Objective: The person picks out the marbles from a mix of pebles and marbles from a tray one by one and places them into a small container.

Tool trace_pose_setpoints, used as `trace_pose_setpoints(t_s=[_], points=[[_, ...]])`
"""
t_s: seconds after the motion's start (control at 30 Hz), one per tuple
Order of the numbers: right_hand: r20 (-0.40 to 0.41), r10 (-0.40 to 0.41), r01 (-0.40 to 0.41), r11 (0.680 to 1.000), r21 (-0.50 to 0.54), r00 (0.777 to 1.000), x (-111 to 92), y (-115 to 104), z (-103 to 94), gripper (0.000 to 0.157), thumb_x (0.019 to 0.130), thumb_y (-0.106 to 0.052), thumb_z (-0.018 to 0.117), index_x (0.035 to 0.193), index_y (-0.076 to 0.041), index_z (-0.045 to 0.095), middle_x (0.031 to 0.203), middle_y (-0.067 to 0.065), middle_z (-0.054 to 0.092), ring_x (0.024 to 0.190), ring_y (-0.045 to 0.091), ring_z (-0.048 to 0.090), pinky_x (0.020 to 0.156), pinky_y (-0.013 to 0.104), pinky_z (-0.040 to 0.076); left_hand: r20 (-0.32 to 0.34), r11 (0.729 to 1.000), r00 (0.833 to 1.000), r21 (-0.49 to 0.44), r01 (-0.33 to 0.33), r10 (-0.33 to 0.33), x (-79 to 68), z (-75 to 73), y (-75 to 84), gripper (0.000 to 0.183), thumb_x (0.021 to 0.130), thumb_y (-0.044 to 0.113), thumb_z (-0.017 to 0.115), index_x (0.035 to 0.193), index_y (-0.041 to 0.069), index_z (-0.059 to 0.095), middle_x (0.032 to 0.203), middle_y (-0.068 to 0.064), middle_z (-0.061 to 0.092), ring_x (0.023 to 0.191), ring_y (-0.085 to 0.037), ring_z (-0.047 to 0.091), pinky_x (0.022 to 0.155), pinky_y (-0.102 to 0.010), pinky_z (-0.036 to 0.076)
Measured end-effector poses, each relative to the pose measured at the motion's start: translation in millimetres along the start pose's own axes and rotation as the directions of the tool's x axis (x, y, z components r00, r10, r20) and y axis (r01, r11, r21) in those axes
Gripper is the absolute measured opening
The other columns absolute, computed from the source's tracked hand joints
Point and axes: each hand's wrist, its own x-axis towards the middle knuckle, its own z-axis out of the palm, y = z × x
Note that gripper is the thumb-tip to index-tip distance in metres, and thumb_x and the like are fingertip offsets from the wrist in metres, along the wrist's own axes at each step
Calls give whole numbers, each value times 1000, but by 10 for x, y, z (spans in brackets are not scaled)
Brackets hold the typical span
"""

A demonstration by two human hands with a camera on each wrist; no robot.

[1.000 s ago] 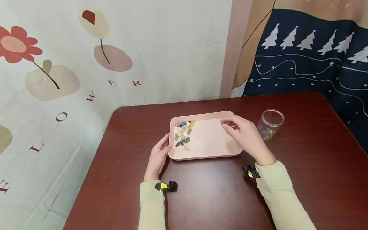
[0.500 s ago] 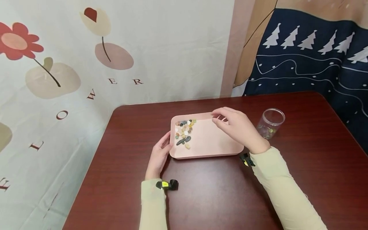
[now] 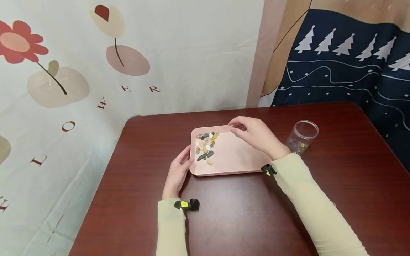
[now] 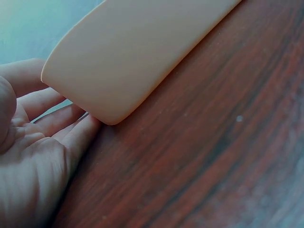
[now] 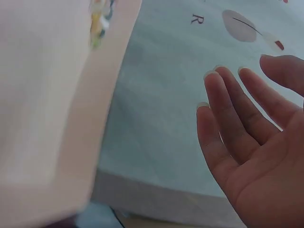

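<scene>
the pink tray [image 3: 243, 153], mid-frame, looks light and stiff; lift it by both ends. left grip [image 3: 177, 174] holds its left end. right grip [image 3: 256, 134] is loose, empty. stones [image 3: 208, 147] at tray's left look slippery.

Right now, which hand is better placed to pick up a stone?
Probably your right hand: it looks empty and hovers by the tray. Your left hand, though near the stones, rests against the tray's end.
</scene>
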Motion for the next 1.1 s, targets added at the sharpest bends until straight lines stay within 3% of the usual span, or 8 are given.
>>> trace_pose_setpoints(t_s=[0.2, 0.47, 0.7, 0.87, 1.1], points=[[12, 53, -54, 988, 146, 999, 164, 9, 77, 25, 86, -39, 56, 107, -27, 59, 103, -12, 57, 91, 8, 52, 79, 30, 46, -8, 1000, 1000, -4, -7, 7, 17, 10, -37, 51, 87, -4, 48, 136, 6, 37, 140, -4, 34, 126, -11, 32, 98, -26, 33], [7, 125, -125, 984, 128, 992, 323, -5, 139, 32, 80, -59, 50, 103, -40, 58, 104, -20, 56, 93, 4, 52, 81, 46, 36, -5, 1000, 1000, -19, 4, -4, 11, -5, -41, 51, 87, -3, 50, 135, 7, 38, 139, -4, 34, 125, -11, 33, 96, -26, 35], [27, 110, -113, 961, 254, 994, 442, 68, 293, 27, 85, -43, 54, 106, -26, 60, 102, -11, 58, 93, 8, 53, 82, 33, 43, -8, 1000, 1000, -15, -2, 2, 13, -22, -52, 51, 87, -1, 51, 135, 9, 39, 139, -3, 35, 125, -10, 34, 95, -25, 36], [63, 176, -187, 942, 277, 982, 474, 171, 406, 24, 86, -37, 55, 106, -23, 60, 99, -7, 60, 89, 9, 57, 79, 32, 45, -2, 1000, 1000, 0, 10, -10, 10, -19, -59, 52, 87, -1, 51, 136, 9, 37, 140, -3, 34, 125, -11, 33, 97, -26, 34], [68, 220, -229, 909, 349, 973, 563, 283, 495, 21, 89, -28, 54, 107, -21, 59, 95, -2, 62, 87, 11, 58, 80, 33, 46, 3, 1000, 1000, 12, 4, -4, 25, -22, -47, 52, 89, -1, 49, 137, 8, 34, 142, -5, 31, 127, -12, 31, 97, -25, 33]])
